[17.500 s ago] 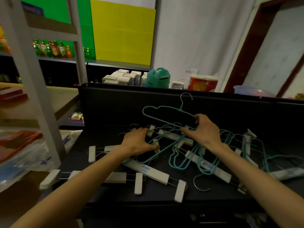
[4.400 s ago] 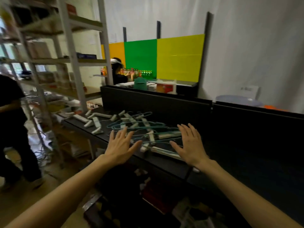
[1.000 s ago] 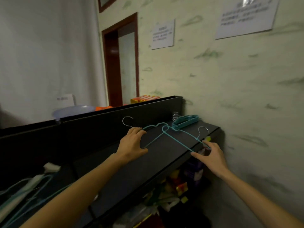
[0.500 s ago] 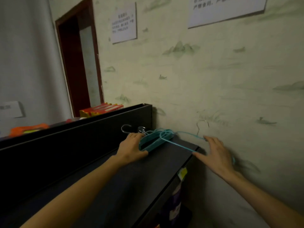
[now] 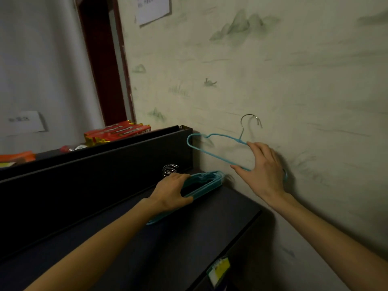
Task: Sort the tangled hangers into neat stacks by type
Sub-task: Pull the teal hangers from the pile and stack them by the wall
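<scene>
Since half a second ago, one teal wire hanger [image 5: 212, 152] has been lifted off the shelf corner and is now held up against the wall, while the camera view has been swung further right. Two hands are seen. By the right hand [image 5: 263, 173] the single hanger is gripped, thumb beneath its lower bar and fingers curled over the shoulder next to the neck. By the left hand [image 5: 171, 191] the stack of teal hangers [image 5: 204, 182] is held down and clasped, fingers over the top and thumb along the near edge. One loose hanger and one stack are counted; the number of hangers within the stack cannot be told, as they are pressed closely together.

A thin teal-coated frame, rounded at its left end, and a bare silver metal hook [image 5: 249, 122] are shown on the raised hanger. A cluster of silver hooks [image 5: 170, 170] is seen at the back of the stack.

The stack is laid flat on a dark shelf top [image 5: 189, 238], in the far corner where a raised black back panel [image 5: 105, 175] is met by the wall [image 5: 273, 70]. Pale wallpaper with faint green landscape drawings is seen there, with a paper notice [image 5: 153, 9] pinned high up and a dark red door frame [image 5: 100, 66] to the left. Red packets [image 5: 117, 132] are piled behind the panel.
</scene>
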`<state>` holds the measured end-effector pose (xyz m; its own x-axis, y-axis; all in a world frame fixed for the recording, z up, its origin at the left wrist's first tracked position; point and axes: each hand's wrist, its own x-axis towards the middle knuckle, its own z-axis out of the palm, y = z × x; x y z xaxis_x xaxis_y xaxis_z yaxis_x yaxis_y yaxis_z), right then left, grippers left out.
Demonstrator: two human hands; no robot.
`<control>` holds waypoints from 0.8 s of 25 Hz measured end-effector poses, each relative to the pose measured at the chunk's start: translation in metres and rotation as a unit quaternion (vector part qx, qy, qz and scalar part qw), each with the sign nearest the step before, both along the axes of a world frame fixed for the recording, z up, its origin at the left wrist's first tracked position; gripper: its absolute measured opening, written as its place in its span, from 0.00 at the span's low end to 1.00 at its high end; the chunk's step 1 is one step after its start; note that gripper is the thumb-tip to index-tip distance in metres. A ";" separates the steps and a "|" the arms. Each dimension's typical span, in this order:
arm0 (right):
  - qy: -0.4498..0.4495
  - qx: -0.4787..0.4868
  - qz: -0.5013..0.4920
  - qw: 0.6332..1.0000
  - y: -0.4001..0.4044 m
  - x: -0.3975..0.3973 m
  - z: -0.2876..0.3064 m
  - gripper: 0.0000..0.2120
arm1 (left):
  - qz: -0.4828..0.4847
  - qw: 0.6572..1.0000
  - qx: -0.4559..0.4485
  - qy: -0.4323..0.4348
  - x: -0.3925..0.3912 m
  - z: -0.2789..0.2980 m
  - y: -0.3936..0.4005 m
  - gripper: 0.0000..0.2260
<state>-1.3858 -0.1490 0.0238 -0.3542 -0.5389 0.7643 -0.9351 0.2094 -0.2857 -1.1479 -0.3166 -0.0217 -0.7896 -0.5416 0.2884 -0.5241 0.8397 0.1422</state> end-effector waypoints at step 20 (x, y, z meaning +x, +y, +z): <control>-0.008 0.431 0.420 0.799 -0.143 0.002 -0.031 0.51 | 0.259 0.955 0.125 -0.070 0.060 0.003 0.041 0.48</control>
